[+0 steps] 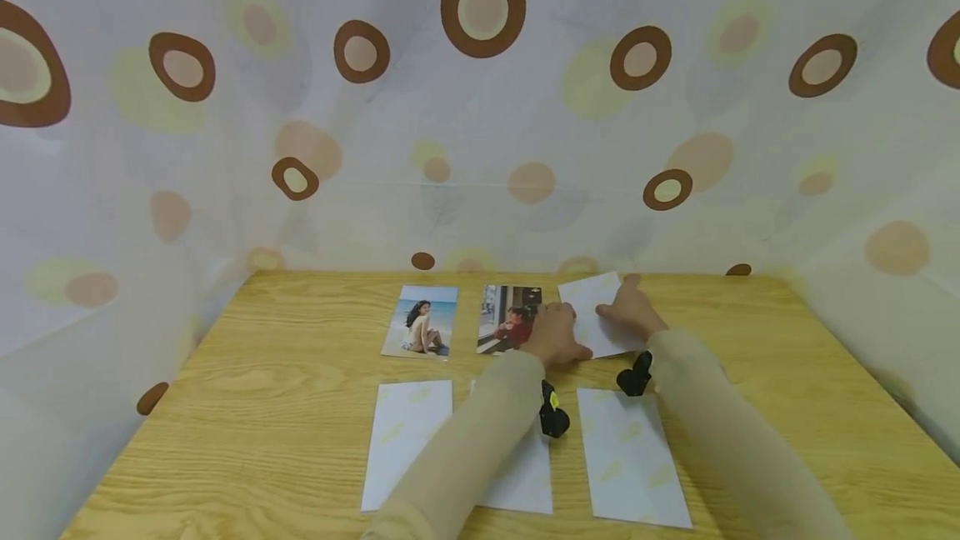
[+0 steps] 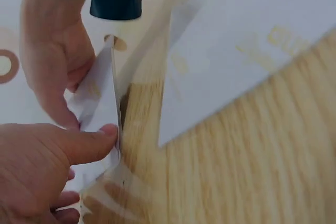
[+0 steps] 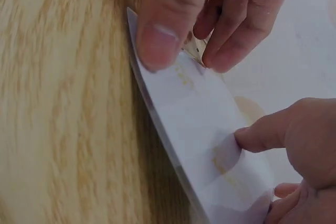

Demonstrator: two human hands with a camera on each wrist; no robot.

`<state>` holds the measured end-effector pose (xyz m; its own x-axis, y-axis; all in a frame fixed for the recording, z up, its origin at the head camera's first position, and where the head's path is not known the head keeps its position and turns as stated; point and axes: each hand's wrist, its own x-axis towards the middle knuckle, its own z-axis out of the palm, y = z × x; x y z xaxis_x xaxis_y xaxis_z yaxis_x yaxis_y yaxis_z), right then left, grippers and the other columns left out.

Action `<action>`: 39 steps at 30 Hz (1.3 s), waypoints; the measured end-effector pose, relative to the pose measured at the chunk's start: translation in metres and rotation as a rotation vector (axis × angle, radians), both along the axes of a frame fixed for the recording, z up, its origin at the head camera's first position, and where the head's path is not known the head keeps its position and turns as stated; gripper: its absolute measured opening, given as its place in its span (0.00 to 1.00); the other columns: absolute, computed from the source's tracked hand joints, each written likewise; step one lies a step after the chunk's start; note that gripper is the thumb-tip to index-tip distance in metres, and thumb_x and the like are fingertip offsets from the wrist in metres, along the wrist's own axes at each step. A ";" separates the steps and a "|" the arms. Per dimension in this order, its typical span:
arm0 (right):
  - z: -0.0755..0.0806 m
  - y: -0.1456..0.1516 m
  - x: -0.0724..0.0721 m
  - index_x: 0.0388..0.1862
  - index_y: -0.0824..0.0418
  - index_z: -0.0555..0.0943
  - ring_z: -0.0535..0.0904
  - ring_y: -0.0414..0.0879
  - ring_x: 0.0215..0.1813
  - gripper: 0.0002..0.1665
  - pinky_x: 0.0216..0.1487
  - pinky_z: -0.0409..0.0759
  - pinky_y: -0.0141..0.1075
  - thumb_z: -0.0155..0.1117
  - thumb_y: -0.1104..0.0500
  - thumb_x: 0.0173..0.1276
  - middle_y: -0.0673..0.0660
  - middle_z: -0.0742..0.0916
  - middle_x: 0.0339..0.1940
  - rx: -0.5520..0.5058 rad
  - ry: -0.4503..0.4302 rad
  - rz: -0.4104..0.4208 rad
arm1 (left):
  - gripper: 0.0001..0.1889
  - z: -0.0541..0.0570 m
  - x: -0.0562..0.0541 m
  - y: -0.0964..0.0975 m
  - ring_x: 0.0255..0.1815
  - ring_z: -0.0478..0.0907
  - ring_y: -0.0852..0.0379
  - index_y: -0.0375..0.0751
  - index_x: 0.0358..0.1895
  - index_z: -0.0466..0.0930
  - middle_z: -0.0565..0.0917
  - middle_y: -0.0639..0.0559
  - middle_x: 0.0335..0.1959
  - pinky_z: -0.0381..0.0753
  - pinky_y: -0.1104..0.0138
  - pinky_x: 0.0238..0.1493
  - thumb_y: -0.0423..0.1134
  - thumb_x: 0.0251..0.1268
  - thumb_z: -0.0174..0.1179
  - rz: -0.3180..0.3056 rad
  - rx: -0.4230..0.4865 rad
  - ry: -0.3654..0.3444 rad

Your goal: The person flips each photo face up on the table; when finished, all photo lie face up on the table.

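Both hands hold a photo print (image 1: 588, 300) at the back of the wooden table, its white back with faint yellowish marks facing up. My left hand (image 1: 557, 336) pinches the print along its left side; in the left wrist view the left thumb (image 2: 89, 144) lies over the edge, with the fingers partly hidden behind. On the right side my right hand (image 1: 632, 309) grips it between thumb and finger. The right wrist view shows the print (image 3: 194, 124) slightly bent, its near edge lifted over the wood. A shadow runs under that edge.
Two picture-side-up photos lie to the left: a beach photo (image 1: 422, 323) and a window photo (image 1: 498, 319), partly behind the left hand. Nearer lie white-backed prints: a left one (image 1: 408, 432), a middle one (image 1: 525, 477) under the left forearm, and a right one (image 1: 630, 457). A patterned curtain (image 1: 480, 123) stands behind.
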<state>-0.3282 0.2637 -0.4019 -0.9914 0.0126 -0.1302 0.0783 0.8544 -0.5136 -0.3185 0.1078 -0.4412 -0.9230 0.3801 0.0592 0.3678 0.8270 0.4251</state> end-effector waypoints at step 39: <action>0.001 -0.001 0.012 0.66 0.73 0.65 0.72 0.66 0.58 0.39 0.54 0.75 0.53 0.29 0.41 0.78 0.75 0.74 0.60 -0.181 0.047 -0.018 | 0.26 0.023 0.011 0.012 0.63 0.73 0.45 0.46 0.72 0.64 0.73 0.43 0.64 0.74 0.49 0.60 0.42 0.72 0.54 -0.075 1.150 -0.504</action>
<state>-0.3159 0.2625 -0.4013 -0.9963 0.0109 -0.0854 0.0650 0.7461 -0.6627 -0.3071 0.1195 -0.4181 -0.9179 0.3951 0.0378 -0.0151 -0.1300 0.9914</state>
